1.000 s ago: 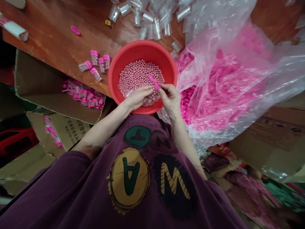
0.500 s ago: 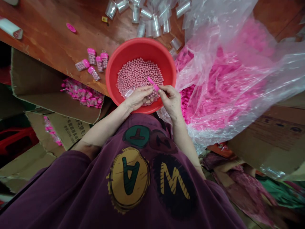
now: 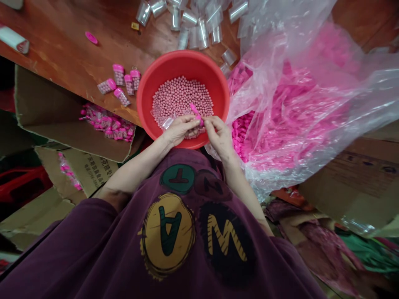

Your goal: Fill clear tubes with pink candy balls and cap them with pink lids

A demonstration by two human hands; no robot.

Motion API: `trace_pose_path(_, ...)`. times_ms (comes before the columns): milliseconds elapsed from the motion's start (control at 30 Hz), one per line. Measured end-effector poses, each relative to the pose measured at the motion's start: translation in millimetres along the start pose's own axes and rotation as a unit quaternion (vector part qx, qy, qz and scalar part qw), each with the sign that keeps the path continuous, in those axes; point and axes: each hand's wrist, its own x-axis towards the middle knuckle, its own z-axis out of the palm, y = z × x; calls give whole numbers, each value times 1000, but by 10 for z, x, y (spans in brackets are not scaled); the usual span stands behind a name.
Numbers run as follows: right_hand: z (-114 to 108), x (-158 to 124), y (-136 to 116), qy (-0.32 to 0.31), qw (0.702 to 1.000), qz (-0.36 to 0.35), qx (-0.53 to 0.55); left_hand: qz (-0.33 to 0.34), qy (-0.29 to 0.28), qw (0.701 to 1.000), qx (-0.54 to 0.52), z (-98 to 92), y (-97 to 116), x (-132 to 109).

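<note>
Over the near side of a red bowl (image 3: 183,58) of small pink beads (image 3: 177,96), my two hands meet. My left hand (image 3: 182,128) has its fingers closed round a small container, mostly hidden, with a bright pink cap (image 3: 195,111) whose open lid points up and left. My right hand (image 3: 218,135) pinches at the cap's right edge, thumb and forefinger together. A clear piece of plastic (image 3: 167,122) lies on the beads beside my left hand.
Several filled pink-capped containers (image 3: 121,95) lie left of the bowl, above a cardboard box (image 3: 46,97) holding more. Clear tubes (image 3: 202,33) lie behind. A plastic bag (image 3: 299,112) of pink caps (image 3: 241,133) fills the right side.
My right hand has moved slightly left and down against my left hand. The pink cap has shifted left and now sits at my left fingertips.
</note>
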Motion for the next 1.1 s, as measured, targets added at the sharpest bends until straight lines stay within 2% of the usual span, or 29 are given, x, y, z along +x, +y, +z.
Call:
trace_pose_path(100, 50, 188, 54, 4, 993, 92, 81, -34, -48, 996, 74, -21, 53, -16)
trace_pose_path(200, 102, 340, 30, -55, 981, 130, 137, -58, -70, 992, 88, -5, 76, -5)
trace_pose_path(267, 91, 351, -22, -60, 983, 110, 134, -48, -37, 997, 39, 12, 81, 6)
trace_pose_path(367, 28, 233, -89, -62, 995, 35, 62, -33, 25, 998, -40, 45, 85, 22)
trace_pose_path(467, -3, 78, -81, -105, 992, -43, -47, -56, 57, 993, -84, 99, 83, 45)
trace_pose_path(533, 8, 19, -42, -110, 988, -68, -85, -80, 65, 989, -103, 141, 72, 66)
trace_pose_path(800, -36, 31, 115, -57, 988, -88, -115, -102, 46, 990, -92, 201, -13, 77)
trace_pose_path(1000, 53, -36, 196, -97, 981, -66, -153, -90, 27, 995, 10, 113, -20, 49)
trace_pose_path(1100, 128, -70, 229, -104, 986, -52, -117, -94, 44, 995, -9, 80, -32, 63)
